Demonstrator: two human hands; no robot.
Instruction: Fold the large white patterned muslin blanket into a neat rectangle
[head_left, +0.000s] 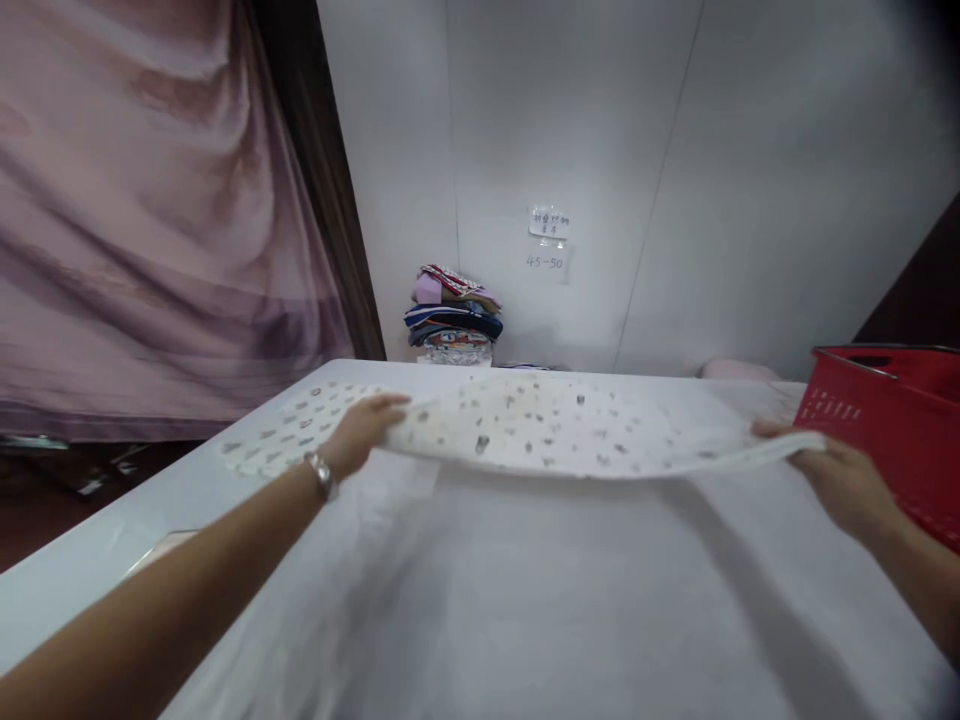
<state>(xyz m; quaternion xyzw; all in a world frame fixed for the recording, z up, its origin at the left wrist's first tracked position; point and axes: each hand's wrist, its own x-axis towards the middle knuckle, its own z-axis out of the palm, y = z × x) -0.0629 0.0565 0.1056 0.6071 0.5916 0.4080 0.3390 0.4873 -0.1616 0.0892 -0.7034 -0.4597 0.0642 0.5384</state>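
Observation:
A white cloth with small dark prints (540,425) is stretched between my two hands, its near edge raised above the table and sagging a little in the middle. At its left end my left hand (365,432), with a metal bracelet on the wrist, pinches the edge. My right hand (844,475) grips the opposite end, fingers closed on the fabric and slightly blurred. Beside my left hand, another white cloth with a printed pattern (270,445) lies flat. The cloth's far part is hard to separate from the white table (570,600).
A red plastic basket (885,430) stands close to my right hand. Folded fabrics (454,315) are piled at the back by the wall, below paper signs (550,222). A pink curtain (150,220) hangs at the left. A flat, thin-rimmed object (165,545) lies partly behind my left forearm.

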